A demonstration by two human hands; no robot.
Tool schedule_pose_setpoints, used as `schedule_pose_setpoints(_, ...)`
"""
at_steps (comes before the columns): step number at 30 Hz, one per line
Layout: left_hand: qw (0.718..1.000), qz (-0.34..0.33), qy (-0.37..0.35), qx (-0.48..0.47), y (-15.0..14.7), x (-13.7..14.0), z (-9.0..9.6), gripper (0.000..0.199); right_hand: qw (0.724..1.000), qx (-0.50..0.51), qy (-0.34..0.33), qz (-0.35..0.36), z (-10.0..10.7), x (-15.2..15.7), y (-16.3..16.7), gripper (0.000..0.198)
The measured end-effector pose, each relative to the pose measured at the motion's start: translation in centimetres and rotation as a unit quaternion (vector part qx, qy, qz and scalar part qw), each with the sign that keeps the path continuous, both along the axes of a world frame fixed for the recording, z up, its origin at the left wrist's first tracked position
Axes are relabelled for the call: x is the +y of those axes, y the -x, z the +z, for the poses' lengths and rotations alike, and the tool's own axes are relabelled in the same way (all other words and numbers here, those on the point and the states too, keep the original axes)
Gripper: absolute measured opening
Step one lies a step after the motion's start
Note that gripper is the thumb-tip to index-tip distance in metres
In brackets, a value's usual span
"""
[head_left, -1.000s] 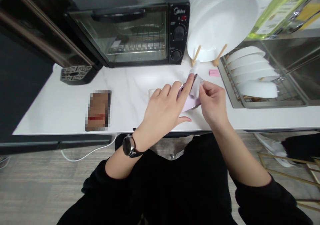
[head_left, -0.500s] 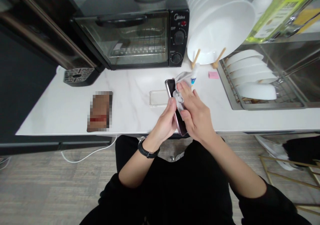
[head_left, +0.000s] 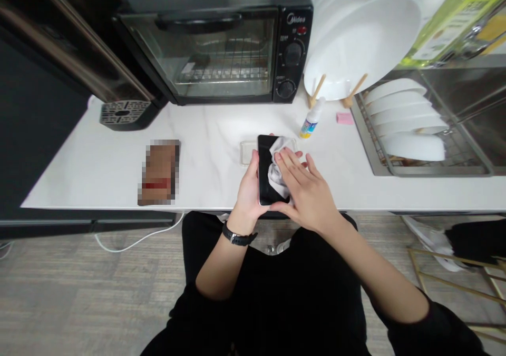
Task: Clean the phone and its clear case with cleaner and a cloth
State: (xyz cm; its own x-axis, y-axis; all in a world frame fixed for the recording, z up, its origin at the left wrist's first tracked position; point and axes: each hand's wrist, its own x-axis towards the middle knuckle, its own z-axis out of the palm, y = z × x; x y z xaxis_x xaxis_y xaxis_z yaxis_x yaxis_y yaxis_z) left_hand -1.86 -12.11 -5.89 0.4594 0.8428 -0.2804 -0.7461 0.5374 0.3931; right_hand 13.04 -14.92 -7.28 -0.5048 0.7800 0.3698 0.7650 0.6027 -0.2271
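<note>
My left hand (head_left: 247,190) grips a black smartphone (head_left: 265,158) by its left side, thumb along the edge, with the screen facing up. A crumpled light grey cloth (head_left: 278,179) lies on the screen. My right hand (head_left: 308,187) presses that cloth against the glass with its fingers, and its thumb is by the phone's bottom edge. Partly hidden behind the phone, a clear phone case (head_left: 247,152) rests on the counter. Just beyond my right hand stands a small white spray bottle (head_left: 311,120) with a blue and yellow label.
A toaster oven (head_left: 197,56) stands at the back of the white counter (head_left: 201,182). White plates (head_left: 363,45) lean in a rack beside it. Bowls (head_left: 413,145) sit in a sink basket on the right. A pixelated brown item (head_left: 156,174) and a pink piece (head_left: 344,118) lie on the counter.
The phone has turned from a steep tilt to face up toward me. Both hands have turned with it, and the cloth is now over the screen's right part. The spray bottle shows more fully.
</note>
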Motion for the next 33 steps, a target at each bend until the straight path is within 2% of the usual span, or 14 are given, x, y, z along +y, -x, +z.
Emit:
schedule_pose_setpoints(3,0.999,0.029,0.018,-0.011,-0.6,0.1,-0.1,0.057,1.000,0.010,0.006,-0.006,1.0,1.8,1.5,0.101)
schedule_pose_setpoints(5,0.999,0.007,0.015,-0.042,-0.7,0.0,-0.1,0.062,1.000,0.004,0.005,0.002,1.2,1.8,2.3,0.104)
schedule_pose_setpoints(7,0.996,-0.049,0.018,-0.072,-0.4,-0.1,-0.1,0.076,1.000,-0.004,-0.001,0.017,1.0,0.7,2.7,0.109)
schedule_pose_setpoints(9,0.994,-0.076,0.021,-0.076,0.1,-0.2,0.0,0.086,0.999,-0.012,-0.007,0.032,0.7,-1.1,2.8,0.114)
schedule_pose_setpoints(12,0.997,-0.048,0.028,-0.052,0.7,-0.2,0.2,0.084,0.999,-0.029,-0.016,0.033,0.4,-3.9,2.5,0.115)
schedule_pose_setpoints(15,0.998,-0.039,0.040,-0.039,0.7,-0.1,0.3,0.083,0.999,-0.047,-0.017,0.011,0.3,-5.2,2.3,0.106)
schedule_pose_setpoints(18,0.997,-0.049,0.038,-0.054,0.4,0.1,0.0,0.086,0.998,-0.040,-0.015,-0.036,0.5,-3.9,2.4,0.103)
schedule_pose_setpoints(22,0.998,0.010,0.037,-0.046,0.0,0.3,-0.3,0.070,0.995,-0.014,0.008,-0.093,1.2,0.1,3.1,0.103)
schedule_pose_setpoints(26,0.998,0.049,0.045,-0.017,-0.4,0.0,-0.1,0.058,0.996,-0.010,0.031,-0.083,1.9,2.0,4.2,0.100)
schedule_pose_setpoints(29,0.998,0.027,0.052,-0.027,-0.4,-0.4,0.2,0.064,0.998,-0.020,0.022,-0.050,1.9,0.3,4.8,0.104)
schedule_pose_setpoints(33,0.998,-0.020,0.033,-0.044,0.3,-0.5,0.6,0.080,0.999,-0.034,0.008,-0.017,1.2,-4.1,4.5,0.111)
